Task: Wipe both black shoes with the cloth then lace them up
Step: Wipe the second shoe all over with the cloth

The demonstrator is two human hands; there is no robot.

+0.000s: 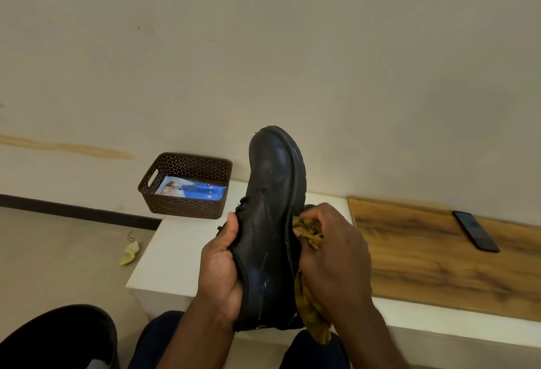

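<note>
Lower centre of the frame: the person's dark-trousered knees (164,339), nearest the camera, with both forearms rising from them. Left hand (222,269) is clamped on the black shoe (270,222), thumb pressed against the lace side and palm cupping the heel quarter; the shoe is held off the bench, toe pointing to the upper centre of the frame, sole edge turned to the right. Right hand (330,254) is closed round a bunched mustard-yellow cloth (310,304), pressed to the sole edge at mid-shoe; the cloth's loose tail hangs toward the lower centre. A dark rounded shape at lower left (58,336) may be the second shoe; this cannot be confirmed. Behind: a white bench (175,251), a brown perforated basket (187,185) holding a blue packet, a wooden panel (439,254) with a phone (475,231) at right, and a yellow scrap (130,254) on the floor at left.

Handling, as judged: the shoe appears stiff, thick-soled and fairly heavy, its smooth leather possibly slippery; the heel-and-waist grip shown suits it, leaving toe and sides free for wiping. The cloth is soft and limp, best kept wadded. Laces appear loose near the thumb.
</note>
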